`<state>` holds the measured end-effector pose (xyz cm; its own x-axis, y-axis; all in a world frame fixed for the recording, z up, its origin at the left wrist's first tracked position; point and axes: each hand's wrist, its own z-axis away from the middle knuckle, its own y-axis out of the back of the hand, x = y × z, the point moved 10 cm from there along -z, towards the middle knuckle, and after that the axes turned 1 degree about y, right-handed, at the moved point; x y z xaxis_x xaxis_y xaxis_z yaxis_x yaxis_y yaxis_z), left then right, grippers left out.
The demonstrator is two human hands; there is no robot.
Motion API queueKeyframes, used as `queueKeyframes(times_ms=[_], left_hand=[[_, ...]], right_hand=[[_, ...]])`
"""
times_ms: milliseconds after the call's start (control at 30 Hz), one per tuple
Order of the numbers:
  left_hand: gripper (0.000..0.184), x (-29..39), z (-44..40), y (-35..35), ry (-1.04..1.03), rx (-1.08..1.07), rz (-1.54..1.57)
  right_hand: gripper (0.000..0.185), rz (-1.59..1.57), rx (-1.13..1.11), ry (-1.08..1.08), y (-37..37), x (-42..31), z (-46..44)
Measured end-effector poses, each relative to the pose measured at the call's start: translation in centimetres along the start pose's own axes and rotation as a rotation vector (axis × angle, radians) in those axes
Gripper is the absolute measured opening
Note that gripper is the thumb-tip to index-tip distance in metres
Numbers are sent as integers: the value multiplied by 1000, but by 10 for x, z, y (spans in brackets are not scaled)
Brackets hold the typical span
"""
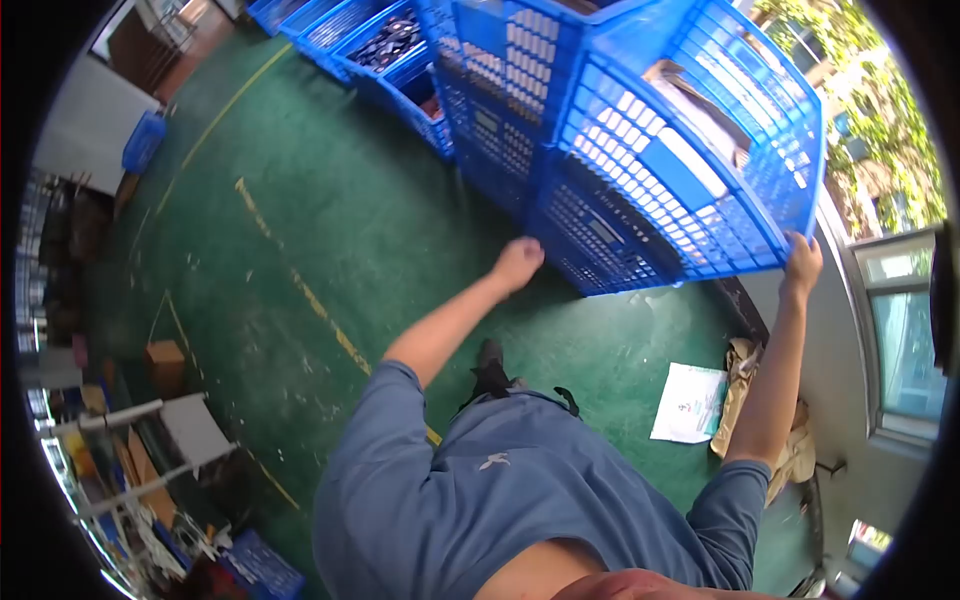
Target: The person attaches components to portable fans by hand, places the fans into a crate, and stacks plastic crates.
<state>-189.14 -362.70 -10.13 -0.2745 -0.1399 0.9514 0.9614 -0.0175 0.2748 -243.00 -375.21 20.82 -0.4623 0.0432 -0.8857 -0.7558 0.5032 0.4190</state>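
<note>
A large blue plastic crate point(641, 140) with slatted walls sits tilted on top of another blue crate point(607, 232). My right hand point(803, 264) is closed around the near right corner of the upper crate. Inside that crate lies a brown and whitish piece that looks like cardboard point(697, 108). My left hand point(519, 264) hangs beside the near left edge of the lower crate, apart from it. Its fingers are curled, and nothing shows in them.
More blue crates stand beyond, one holding dark parts point(388, 42). A white printed sack point(690, 402) and brown paper point(738, 395) lie by the wall under the window point(905, 335). To the left stands a white rack point(140, 412). Yellow lines point(325, 320) mark the green floor.
</note>
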Motion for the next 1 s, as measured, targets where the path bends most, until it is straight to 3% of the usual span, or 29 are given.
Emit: queueKeyframes(times_ms=[67,133,167,300,367,433,533,700,767,900,933,1000], left_hand=[[28,-40,64,-13,236,69,59],[30,-30,99,-3,280,128,223],[31,-23,107,7,293,169,380],[33,18,99,58,250,291,266],[34,47,98,54,233,313,208],[35,85,82,24,161,284,134],[43,153,64,-42,29,220,158],[56,220,9,-171,-38,224,291],[64,246,-4,-204,-115,309,526],[76,372,-8,-227,-211,541,497],[82,401,-16,-234,-236,511,531],[72,448,-34,-254,-258,537,379]], right_hand=[[24,-12,-42,7,7,4,-3],[25,-6,-80,6,15,8,5],[25,-8,-85,9,15,3,5],[35,100,-193,-22,14,11,-2],[47,244,-249,151,9,-17,7],[56,275,-279,151,12,-15,-13],[58,525,-157,621,27,-53,-39],[45,382,-343,752,5,-33,-144],[41,330,-406,864,-5,-30,-181],[34,353,-531,1058,-14,-32,-240],[31,337,-514,1102,-14,-36,-254],[29,282,-580,1175,-16,-43,-272]])
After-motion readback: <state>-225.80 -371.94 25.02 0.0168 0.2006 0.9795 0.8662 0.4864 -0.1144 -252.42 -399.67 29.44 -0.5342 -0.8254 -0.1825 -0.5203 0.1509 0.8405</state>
